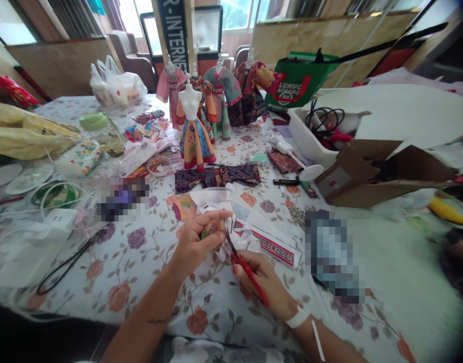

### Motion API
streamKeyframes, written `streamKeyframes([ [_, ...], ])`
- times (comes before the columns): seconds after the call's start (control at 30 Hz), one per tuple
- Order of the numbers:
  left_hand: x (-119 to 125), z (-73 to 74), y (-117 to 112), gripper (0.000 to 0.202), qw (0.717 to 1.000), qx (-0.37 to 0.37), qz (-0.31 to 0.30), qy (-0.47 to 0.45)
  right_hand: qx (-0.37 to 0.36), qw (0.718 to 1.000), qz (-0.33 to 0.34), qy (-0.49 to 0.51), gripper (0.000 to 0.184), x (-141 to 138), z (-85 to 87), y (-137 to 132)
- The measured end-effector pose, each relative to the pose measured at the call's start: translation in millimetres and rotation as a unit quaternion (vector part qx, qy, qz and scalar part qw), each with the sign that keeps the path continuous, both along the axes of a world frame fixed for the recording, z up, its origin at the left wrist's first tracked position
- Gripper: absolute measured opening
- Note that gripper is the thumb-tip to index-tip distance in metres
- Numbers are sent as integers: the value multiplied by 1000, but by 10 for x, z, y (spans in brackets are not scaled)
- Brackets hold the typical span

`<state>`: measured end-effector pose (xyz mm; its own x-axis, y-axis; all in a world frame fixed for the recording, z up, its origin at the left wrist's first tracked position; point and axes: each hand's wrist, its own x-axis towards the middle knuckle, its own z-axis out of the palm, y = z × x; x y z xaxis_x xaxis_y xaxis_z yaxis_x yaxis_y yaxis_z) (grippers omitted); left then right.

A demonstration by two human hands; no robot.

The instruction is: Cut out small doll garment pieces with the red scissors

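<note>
Near the middle of the table, my left hand (201, 237) pinches a small orange patterned piece of fabric (211, 229) with a white margin. My right hand (263, 277) is closed around red-handled scissors (250, 277). Their dark blades point up and left and meet the fabric's edge beside my left fingertips; whether the blades are apart is too small to tell. Just beyond my hands lie white printed fabric scraps (244, 214), an orange printed piece (185, 206) and a strip with a red and black border (276, 247). Folded dark paisley fabric (239, 174) lies behind them.
A small dress form in an orange skirt (195, 138) stands ahead, with several dressed forms behind it. At right are a cardboard box (352, 176), a white bin (310, 136) and a green bag (303, 80). A jar (105, 133), white cables and a black strap (70, 262) lie left.
</note>
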<state>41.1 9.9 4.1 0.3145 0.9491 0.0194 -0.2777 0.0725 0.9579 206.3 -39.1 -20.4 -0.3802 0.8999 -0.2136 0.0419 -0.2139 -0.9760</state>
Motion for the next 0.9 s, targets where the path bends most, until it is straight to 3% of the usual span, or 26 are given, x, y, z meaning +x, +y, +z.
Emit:
streamKeyframes([
  [0.9,15,9,-12,31,1000,7,5,18,-6,1000,0,-8,44,10,-14,-3],
])
